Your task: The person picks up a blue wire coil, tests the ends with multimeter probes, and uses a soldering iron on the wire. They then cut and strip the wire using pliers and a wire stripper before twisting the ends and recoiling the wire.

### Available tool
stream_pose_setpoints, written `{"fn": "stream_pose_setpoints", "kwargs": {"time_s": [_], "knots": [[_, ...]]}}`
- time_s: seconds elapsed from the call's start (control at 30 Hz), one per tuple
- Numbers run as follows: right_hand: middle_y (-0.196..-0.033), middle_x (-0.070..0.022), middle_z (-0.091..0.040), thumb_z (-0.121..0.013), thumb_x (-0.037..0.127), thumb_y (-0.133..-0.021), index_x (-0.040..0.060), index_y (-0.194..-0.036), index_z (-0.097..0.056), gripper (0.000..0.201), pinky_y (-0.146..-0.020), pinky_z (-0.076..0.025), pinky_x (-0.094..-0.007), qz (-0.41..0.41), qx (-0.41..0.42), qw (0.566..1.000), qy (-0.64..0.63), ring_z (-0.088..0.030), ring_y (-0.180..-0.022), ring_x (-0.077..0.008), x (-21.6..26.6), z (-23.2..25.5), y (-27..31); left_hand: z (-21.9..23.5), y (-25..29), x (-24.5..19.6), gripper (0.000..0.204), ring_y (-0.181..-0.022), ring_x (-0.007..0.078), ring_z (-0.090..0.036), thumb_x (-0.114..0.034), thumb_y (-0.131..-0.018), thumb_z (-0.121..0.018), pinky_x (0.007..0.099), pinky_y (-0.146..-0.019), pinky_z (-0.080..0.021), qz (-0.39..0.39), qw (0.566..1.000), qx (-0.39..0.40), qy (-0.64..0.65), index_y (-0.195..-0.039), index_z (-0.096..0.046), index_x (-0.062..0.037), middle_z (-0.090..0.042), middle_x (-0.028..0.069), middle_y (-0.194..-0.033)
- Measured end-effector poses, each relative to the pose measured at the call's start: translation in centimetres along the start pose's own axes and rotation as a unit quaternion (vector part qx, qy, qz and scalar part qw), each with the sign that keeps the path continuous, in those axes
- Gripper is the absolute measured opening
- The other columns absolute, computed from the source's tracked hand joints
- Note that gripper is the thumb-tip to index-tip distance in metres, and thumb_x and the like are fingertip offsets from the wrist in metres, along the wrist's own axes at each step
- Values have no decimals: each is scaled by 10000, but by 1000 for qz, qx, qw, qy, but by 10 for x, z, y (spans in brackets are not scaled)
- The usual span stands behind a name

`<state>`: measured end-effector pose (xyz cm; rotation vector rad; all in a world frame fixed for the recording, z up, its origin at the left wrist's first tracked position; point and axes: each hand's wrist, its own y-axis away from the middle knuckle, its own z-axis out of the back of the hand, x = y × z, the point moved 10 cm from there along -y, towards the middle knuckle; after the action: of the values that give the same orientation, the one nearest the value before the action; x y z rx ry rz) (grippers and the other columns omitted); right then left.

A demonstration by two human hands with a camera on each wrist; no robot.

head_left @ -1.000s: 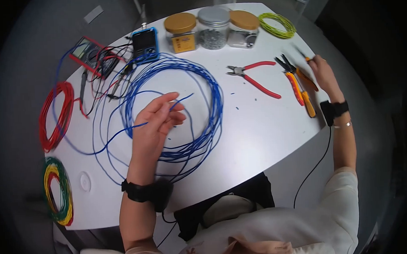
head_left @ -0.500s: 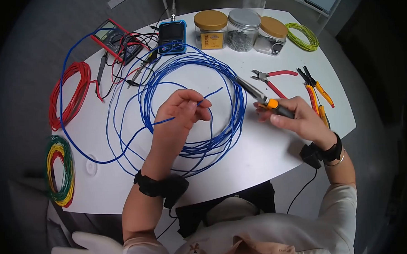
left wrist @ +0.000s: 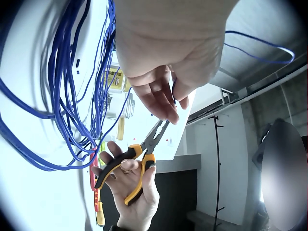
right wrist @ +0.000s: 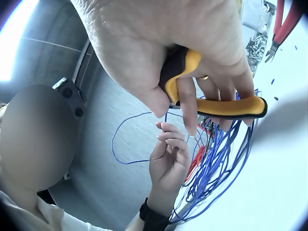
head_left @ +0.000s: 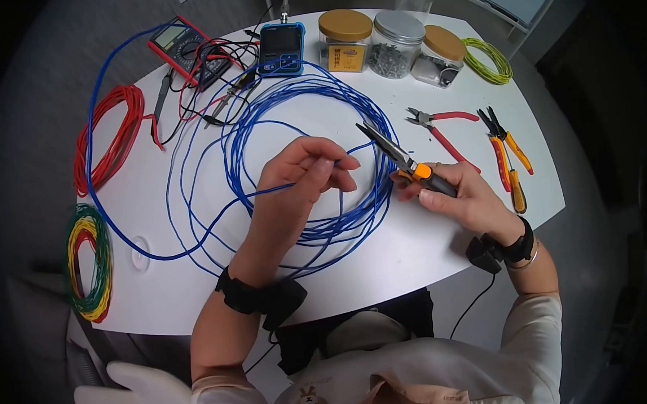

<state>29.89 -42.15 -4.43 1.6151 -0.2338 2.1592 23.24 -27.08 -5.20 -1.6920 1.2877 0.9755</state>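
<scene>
My left hand is raised over a large coil of blue wire. Between its thumb and fingers it pinches a blue wire, whose short free end pokes out to the right. In my right hand is a pair of long-nose pliers with yellow and black handles. Their tips point up and left, just right of the wire's end. In the left wrist view the handles of the pliers stand spread, and the tips reach close below the left fingertips. Fingers of the right hand wrap the handles.
Red-handled cutters, a wire stripper and a screwdriver lie at the right. Three lidded jars, a multimeter and a blue-cased tester stand at the back. Red and multicoloured wire coils lie left.
My right hand has come left from the table's right edge, bringing the pliers up to the left hand. The left hand keeps its pinch on the blue wire. The head view has shifted.
</scene>
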Motion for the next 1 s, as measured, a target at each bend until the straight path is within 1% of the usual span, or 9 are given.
{"fn": "stream_pose_setpoints", "kwargs": {"time_s": [0.17, 0.23, 0.37, 0.43, 0.57, 0.67, 0.73, 0.9, 1.0], "knots": [[-857, -63, -638, -604, 302, -873, -3, -985, -629, 325, -735, -407, -243, 12, -16, 1000, -21, -542, -783, -119, 4, -1, 0, 1, 0, 1, 164, -811, 134, -608, -72, -936, -421, 265, -774, -496, -4, 1000, -2, -23, -1037, -529, 0, -620, 142, -974], [-783, -53, -598, -603, 315, -871, -1, -947, -623, 326, -678, -390, -259, 1, -30, 999, 25, -507, -726, -116, 2, 2, 1, 0, 0, 1, 174, -804, 129, -609, -83, -938, -422, 258, -769, -493, -1, 999, -6, -43, -1048, -527, 4, -620, 140, -974], [-664, -61, -484, -600, 319, -867, -5, -866, -591, 324, -587, -343, -305, -13, -53, 996, 66, -436, -630, -147, -3, 5, 1, -2, 1, -2, 226, -729, 131, -603, -133, -957, -397, 245, -715, -493, 30, 993, -49, -99, -1038, -539, 23, -614, 117, -858], [-656, -85, -464, -604, 298, -860, -16, -850, -578, 315, -579, -341, -323, 41, -74, 987, 140, -432, -616, -179, 8, 6, 0, -4, 1, 1, 297, -684, 153, -587, -177, -977, -342, 254, -681, -486, 48, 983, -40, -174, -1014, -546, 36, -588, 117, -772], [-666, -123, -457, -612, 252, -847, -24, -817, -560, 282, -579, -351, -339, 113, -105, 957, 246, -432, -612, -233, 29, 2, 0, 0, 1, 6, 362, -620, 141, -589, -218, -976, -352, 233, -625, -485, 48, 985, -29, -162, -927, -586, 53, -591, 96, -708], [-664, -131, -481, -621, 234, -840, -29, -841, -574, 267, -577, -364, -337, 146, -130, 950, 244, -444, -597, -237, 36, -1, -1, -1, 2, -1, 353, -621, 121, -602, -224, -968, -402, 218, -604, -487, 31, 991, -18, -127, -893, -610, 51, -608, 82, -721], [-656, -126, -493, -622, 232, -842, -32, -867, -585, 268, -570, -370, -329, 116, -125, 962, 212, -453, -586, -229, 30, -3, -4, 0, 3, -2, 339, -623, 127, -604, -210, -965, -410, 219, -604, -488, 31, 994, -19, -104, -898, -609, 56, -609, 85, -725], [-638, -106, -503, -621, 255, -849, -28, -942, -604, 298, -554, -369, -310, 90, -110, 985, 100, -455, -571, -191, 20, -8, -10, -6, 3, -3, 306, -612, 150, -611, -169, -947, -409, 221, -602, -481, 29, 985, -12, -170, -925, -620, 51, -620, 118, -744], [-656, -99, -512, -614, 274, -855, -18, -972, -607, 315, -560, -368, -297, 84, -87, 985, 124, -451, -583, -169, 23, -12, -13, -7, 4, -4, 290, -601, 142, -616, -159, -938, -432, 213, -593, -479, 23, 981, -16, -191, -928, -632, 49, -631, 119, -749]]}}
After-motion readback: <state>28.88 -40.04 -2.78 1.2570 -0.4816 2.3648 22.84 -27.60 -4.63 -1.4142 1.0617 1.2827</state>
